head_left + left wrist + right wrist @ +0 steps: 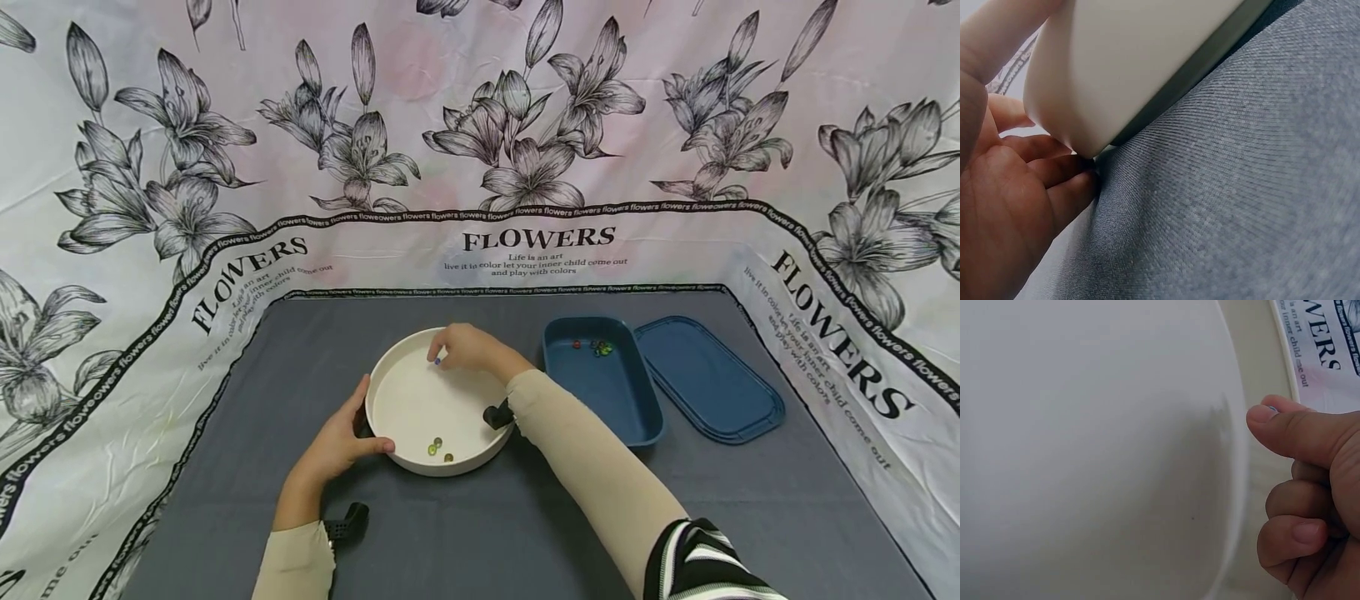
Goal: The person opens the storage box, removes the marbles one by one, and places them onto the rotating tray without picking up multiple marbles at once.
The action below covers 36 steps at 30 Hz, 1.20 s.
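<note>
My right grip (468,348) pinches a blue bead (438,361) over the far side of the white dish (405,392); my left hand (339,442) holds the dish's left rim. I should apply light, even pressure to prevent slipping.

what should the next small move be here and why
Probably lower the right hand and release the blue bead into the white dish: the fingers pinch it above the dish, three other beads lie by the near side, and the left hand holds the dish.
</note>
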Each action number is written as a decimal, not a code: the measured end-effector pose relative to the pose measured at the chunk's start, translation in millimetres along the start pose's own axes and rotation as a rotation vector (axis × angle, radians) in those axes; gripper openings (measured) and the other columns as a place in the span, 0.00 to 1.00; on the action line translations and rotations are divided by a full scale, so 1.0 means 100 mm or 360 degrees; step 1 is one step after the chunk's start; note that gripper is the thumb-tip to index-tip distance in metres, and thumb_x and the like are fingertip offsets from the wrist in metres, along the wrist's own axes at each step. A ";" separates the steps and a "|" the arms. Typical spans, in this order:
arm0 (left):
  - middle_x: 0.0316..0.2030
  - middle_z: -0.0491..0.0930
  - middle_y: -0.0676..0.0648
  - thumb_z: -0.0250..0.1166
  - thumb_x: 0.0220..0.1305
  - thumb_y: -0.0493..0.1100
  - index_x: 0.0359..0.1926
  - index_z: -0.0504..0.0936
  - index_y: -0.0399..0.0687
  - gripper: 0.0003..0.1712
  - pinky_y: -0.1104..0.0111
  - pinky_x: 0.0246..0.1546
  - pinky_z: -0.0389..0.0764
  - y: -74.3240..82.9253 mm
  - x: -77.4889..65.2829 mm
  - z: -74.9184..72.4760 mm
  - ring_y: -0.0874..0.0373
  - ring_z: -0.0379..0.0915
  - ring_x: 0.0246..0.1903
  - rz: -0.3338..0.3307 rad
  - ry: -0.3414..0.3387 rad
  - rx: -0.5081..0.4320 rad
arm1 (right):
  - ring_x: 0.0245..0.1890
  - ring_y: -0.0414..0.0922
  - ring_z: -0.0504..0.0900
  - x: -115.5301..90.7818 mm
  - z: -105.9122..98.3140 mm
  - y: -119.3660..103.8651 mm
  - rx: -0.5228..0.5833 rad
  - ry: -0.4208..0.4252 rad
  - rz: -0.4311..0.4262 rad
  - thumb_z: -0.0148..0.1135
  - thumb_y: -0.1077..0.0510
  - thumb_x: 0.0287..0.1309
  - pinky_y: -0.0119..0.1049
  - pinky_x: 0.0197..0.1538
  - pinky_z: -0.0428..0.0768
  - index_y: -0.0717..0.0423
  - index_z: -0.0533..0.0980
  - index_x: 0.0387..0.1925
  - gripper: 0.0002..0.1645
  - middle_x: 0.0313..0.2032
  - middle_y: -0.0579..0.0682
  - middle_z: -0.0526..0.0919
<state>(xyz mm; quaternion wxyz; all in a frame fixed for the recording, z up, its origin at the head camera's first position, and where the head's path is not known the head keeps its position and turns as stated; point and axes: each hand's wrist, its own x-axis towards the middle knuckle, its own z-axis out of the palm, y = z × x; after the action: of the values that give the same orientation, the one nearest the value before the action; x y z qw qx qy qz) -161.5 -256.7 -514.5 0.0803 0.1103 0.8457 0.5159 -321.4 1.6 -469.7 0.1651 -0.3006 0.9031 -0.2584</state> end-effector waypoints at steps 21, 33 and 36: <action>0.82 0.38 0.43 0.83 0.49 0.47 0.83 0.37 0.45 0.75 0.87 0.63 0.55 -0.04 -0.01 0.02 0.43 0.45 0.79 -0.0034 0.0014 0.0011 | 0.59 0.51 0.81 -0.75 -0.82 0.09 -0.0034 0.0257 0.0006 0.72 0.48 0.63 0.48 0.56 0.81 0.43 0.84 0.55 0.19 0.55 0.44 0.85; 0.82 0.37 0.42 0.83 0.51 0.47 0.83 0.36 0.46 0.75 0.83 0.64 0.57 -0.01 -0.01 0.02 0.42 0.45 0.79 -0.0034 -0.0003 0.0022 | 0.58 0.54 0.80 -1.30 -1.19 0.65 -0.0070 0.0333 0.0208 0.69 0.51 0.66 0.55 0.59 0.77 0.45 0.84 0.54 0.16 0.58 0.51 0.83; 0.82 0.37 0.42 0.82 0.51 0.47 0.83 0.36 0.46 0.74 0.87 0.62 0.56 -0.01 -0.01 0.01 0.42 0.44 0.79 -0.0030 -0.0004 0.0024 | 0.58 0.54 0.80 -1.35 -1.20 0.79 -0.0133 0.0320 0.0295 0.69 0.51 0.67 0.56 0.58 0.77 0.46 0.84 0.54 0.16 0.57 0.52 0.84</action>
<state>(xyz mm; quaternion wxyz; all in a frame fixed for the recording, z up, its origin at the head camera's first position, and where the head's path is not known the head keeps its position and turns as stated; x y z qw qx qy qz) -160.2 -256.1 -515.5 0.0855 0.1036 0.8504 0.5086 -308.8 185.0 -398.0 0.0843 -0.1950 0.9490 -0.2329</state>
